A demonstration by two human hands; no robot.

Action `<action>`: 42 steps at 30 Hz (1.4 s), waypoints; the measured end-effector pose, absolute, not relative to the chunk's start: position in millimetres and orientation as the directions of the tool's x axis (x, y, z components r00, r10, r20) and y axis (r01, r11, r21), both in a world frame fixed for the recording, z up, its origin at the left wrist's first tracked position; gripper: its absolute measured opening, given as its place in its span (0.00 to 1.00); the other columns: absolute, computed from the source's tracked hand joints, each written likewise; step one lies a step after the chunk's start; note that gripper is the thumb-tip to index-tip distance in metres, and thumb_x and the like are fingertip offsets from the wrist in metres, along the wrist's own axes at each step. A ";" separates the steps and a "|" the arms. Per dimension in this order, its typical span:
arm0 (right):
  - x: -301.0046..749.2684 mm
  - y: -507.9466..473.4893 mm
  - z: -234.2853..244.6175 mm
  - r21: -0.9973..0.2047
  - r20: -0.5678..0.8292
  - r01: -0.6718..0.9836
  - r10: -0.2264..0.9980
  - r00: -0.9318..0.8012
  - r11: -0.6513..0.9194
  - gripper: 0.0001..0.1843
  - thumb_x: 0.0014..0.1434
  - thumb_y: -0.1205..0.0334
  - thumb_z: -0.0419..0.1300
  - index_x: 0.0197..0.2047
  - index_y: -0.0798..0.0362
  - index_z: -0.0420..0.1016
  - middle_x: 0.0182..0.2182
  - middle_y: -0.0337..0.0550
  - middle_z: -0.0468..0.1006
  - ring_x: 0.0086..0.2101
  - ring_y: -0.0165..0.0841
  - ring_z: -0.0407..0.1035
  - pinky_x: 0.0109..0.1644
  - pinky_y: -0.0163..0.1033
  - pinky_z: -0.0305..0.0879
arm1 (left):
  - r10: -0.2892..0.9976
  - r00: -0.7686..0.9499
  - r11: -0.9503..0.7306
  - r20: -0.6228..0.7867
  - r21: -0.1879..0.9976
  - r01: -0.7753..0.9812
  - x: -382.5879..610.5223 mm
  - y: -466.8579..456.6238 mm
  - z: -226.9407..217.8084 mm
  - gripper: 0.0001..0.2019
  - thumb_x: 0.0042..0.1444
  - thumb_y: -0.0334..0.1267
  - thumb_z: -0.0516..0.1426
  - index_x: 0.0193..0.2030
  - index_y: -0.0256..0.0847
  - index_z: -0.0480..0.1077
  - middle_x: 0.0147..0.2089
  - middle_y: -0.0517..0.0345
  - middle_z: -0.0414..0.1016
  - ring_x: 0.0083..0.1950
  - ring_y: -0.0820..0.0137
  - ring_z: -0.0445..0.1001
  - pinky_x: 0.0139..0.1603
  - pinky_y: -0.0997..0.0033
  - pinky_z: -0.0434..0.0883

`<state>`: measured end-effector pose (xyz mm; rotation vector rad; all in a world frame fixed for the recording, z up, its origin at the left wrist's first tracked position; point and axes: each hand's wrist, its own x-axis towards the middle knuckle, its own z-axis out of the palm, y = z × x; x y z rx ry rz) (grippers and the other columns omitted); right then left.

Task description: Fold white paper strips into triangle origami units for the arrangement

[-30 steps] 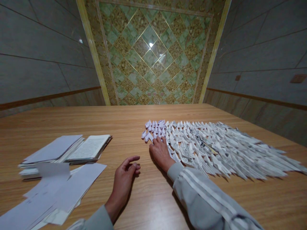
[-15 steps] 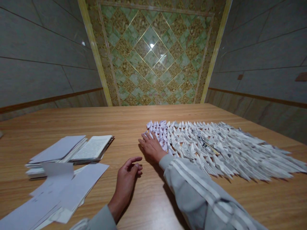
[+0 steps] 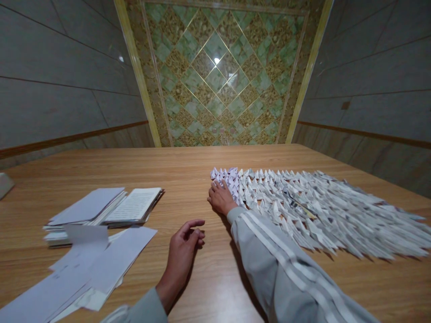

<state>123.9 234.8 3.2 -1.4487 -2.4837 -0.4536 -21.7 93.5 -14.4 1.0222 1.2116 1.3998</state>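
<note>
Rows of folded paper boats, lilac ones (image 3: 232, 174) at the left end and white printed ones (image 3: 323, 211) to the right, cover the right half of the wooden table. My right hand (image 3: 222, 197) reaches over the left edge of the lilac boats, its fingers a little bent and apart, touching or just above them. Its fingertips partly hide the boats beneath, and I see nothing gripped. Over bare wood to the left, my left hand (image 3: 185, 244) hovers with loosely curled fingers, the index stretched out, holding nothing.
On the left, stacked paper (image 3: 90, 204) lies beside a printed pad of pages (image 3: 134, 204). Loose lilac sheets (image 3: 117, 260) spread in front of them. A pale object (image 3: 5, 185) shows at the far left edge. A tiled wall (image 3: 218, 89) stands behind the wooden table (image 3: 182, 168).
My right hand's fingers have drawn together and bent slightly over the lilac boats. My left hand keeps its pose. The view has shifted slightly left.
</note>
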 end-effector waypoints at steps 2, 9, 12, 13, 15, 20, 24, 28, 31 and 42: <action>123.7 233.3 4.9 0.139 0.344 0.875 0.806 -0.482 0.463 0.18 0.69 0.56 0.61 0.59 0.54 0.71 0.56 0.49 0.73 0.51 0.42 0.73 0.53 0.53 0.73 | 0.987 -0.163 -0.021 -0.002 0.990 -0.142 -22.0 93.5 -14.1 0.17 0.44 0.41 0.64 0.41 0.35 0.79 0.27 0.58 0.77 0.26 0.71 0.71 0.28 0.73 0.69; 127.3 228.1 27.2 0.072 0.336 0.887 0.826 -0.452 0.455 0.18 0.69 0.56 0.61 0.58 0.54 0.71 0.56 0.49 0.73 0.50 0.42 0.73 0.53 0.53 0.73 | 0.986 -0.164 -0.032 0.012 0.992 -0.120 -23.6 95.2 -13.7 0.18 0.43 0.43 0.65 0.41 0.35 0.79 0.27 0.57 0.77 0.27 0.70 0.72 0.29 0.72 0.70; 145.2 221.1 48.9 0.024 0.320 0.903 0.853 -0.412 0.428 0.18 0.69 0.56 0.61 0.58 0.54 0.71 0.55 0.49 0.74 0.49 0.41 0.73 0.52 0.52 0.74 | 0.986 -0.168 -0.036 0.019 0.994 -0.103 -23.7 95.6 -13.4 0.18 0.44 0.43 0.65 0.41 0.35 0.79 0.27 0.56 0.78 0.27 0.70 0.73 0.29 0.71 0.71; 153.4 215.8 56.3 0.005 0.315 0.909 0.862 -0.397 0.417 0.17 0.69 0.56 0.61 0.58 0.54 0.71 0.55 0.49 0.74 0.49 0.41 0.74 0.52 0.51 0.74 | 0.986 -0.168 -0.038 0.022 0.995 -0.096 -23.7 95.5 -13.2 0.18 0.44 0.43 0.65 0.41 0.35 0.79 0.27 0.56 0.78 0.27 0.69 0.73 0.29 0.71 0.71; 170.9 197.8 68.2 -0.039 0.304 0.918 0.880 -0.365 0.395 0.16 0.69 0.56 0.61 0.56 0.55 0.73 0.52 0.48 0.76 0.46 0.39 0.75 0.50 0.50 0.74 | 0.986 -0.163 -0.044 0.031 0.996 -0.077 -23.6 95.0 -13.0 0.18 0.45 0.43 0.64 0.41 0.34 0.79 0.28 0.54 0.79 0.27 0.69 0.73 0.29 0.71 0.71; 208.5 110.5 59.8 -0.143 0.291 0.893 0.881 -0.374 0.426 0.20 0.73 0.62 0.50 0.32 0.54 0.76 0.29 0.43 0.79 0.34 0.33 0.74 0.39 0.36 0.63 | 0.986 -0.142 -0.083 0.082 0.997 -0.004 -23.3 90.7 -10.7 0.17 0.48 0.44 0.62 0.40 0.35 0.78 0.29 0.53 0.79 0.27 0.68 0.73 0.29 0.71 0.71; 226.9 42.5 24.1 -0.218 0.284 0.854 0.868 -0.408 0.473 0.21 0.70 0.64 0.51 0.25 0.54 0.70 0.24 0.42 0.76 0.27 0.31 0.69 0.33 0.35 0.57 | 0.983 -0.104 -0.139 0.149 0.986 0.093 -21.4 84.6 -2.9 0.16 0.52 0.45 0.60 0.42 0.36 0.78 0.29 0.53 0.79 0.30 0.65 0.76 0.30 0.70 0.73; 235.1 20.6 5.6 -0.457 0.344 0.722 0.852 -0.395 0.520 0.22 0.71 0.61 0.48 0.24 0.53 0.66 0.24 0.42 0.74 0.27 0.31 0.65 0.33 0.36 0.55 | 0.975 -0.001 -0.218 0.224 0.948 0.231 -16.7 82.0 13.8 0.16 0.56 0.45 0.58 0.44 0.39 0.80 0.37 0.48 0.83 0.35 0.61 0.81 0.36 0.65 0.77; 234.8 21.8 6.8 -0.520 0.318 0.678 0.854 -0.411 0.520 0.22 0.72 0.60 0.47 0.25 0.52 0.65 0.24 0.42 0.73 0.27 0.32 0.65 0.34 0.37 0.55 | 0.954 0.071 -0.298 0.293 0.883 0.362 -21.9 91.8 36.9 0.14 0.56 0.44 0.58 0.42 0.42 0.82 0.46 0.48 0.84 0.45 0.59 0.82 0.46 0.63 0.77; 234.2 16.3 11.8 -0.577 0.122 0.685 0.877 -0.465 0.444 0.22 0.72 0.58 0.46 0.26 0.52 0.65 0.27 0.44 0.75 0.29 0.34 0.67 0.34 0.39 0.56 | 0.945 -0.061 -0.114 0.322 0.498 0.860 -208.1 165.5 153.3 0.23 0.44 0.58 0.65 0.31 0.35 0.80 0.36 0.46 0.86 0.41 0.52 0.82 0.50 0.59 0.73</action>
